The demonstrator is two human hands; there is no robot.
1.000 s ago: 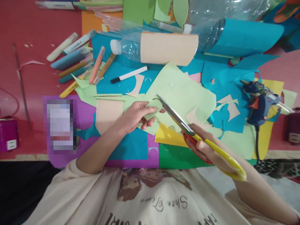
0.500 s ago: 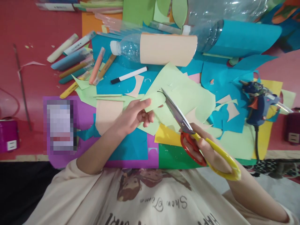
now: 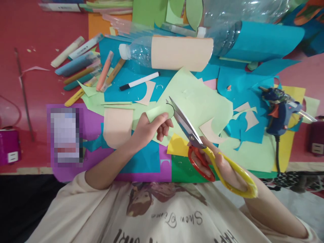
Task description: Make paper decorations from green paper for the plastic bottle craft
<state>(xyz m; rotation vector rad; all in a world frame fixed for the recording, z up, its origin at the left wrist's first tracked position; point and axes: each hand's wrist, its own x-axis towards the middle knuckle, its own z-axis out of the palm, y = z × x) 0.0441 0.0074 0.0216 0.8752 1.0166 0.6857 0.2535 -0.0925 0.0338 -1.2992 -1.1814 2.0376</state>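
Red tabletop [image 3: 40,87]: spreading across the view, disappearing under layered coloured paper in the middle
Left magenta block [image 3: 9,145]: sitting near the left border of the view, bearing a white label
Front edge [image 3: 32,170]: running pale at both sides, hiding under paper in between, dropping toward a pale floor [image 3: 280,206] at lower right
Phone [image 3: 66,135]: lying on a purple sheet [image 3: 92,114], showing only as a blurred patch
Markers [image 3: 76,64]: fanning out beyond the phone, crowding the far left
Black-capped pen [image 3: 140,81]: lying slantwise beyond the left hand [image 3: 149,130]
Left hand: pinching a pale green paper piece [image 3: 160,111] between thumb and curled fingers
Pale green paper piece: turning a rounded, black-lined end toward the blades, mid-view
Gap between hands: narrowing toward the blades, widening toward the body over a yellow sheet [image 3: 176,145] and a green sheet [image 3: 181,168]
Plastic bottle [image 3: 182,53]: lying sideways, wearing peach paper, bounding the far side
Scissors [image 3: 196,141]: slanting up-left, parting blades narrowly just beside the rounded end; not showing whether touching
Right hand [image 3: 215,158]: wrapping fingers around the red and yellow handles, reaching in over the front edge
Glue gun [image 3: 280,114]: lying on blue and yellow paper, bounding the right side, trailing a cord toward the front edge
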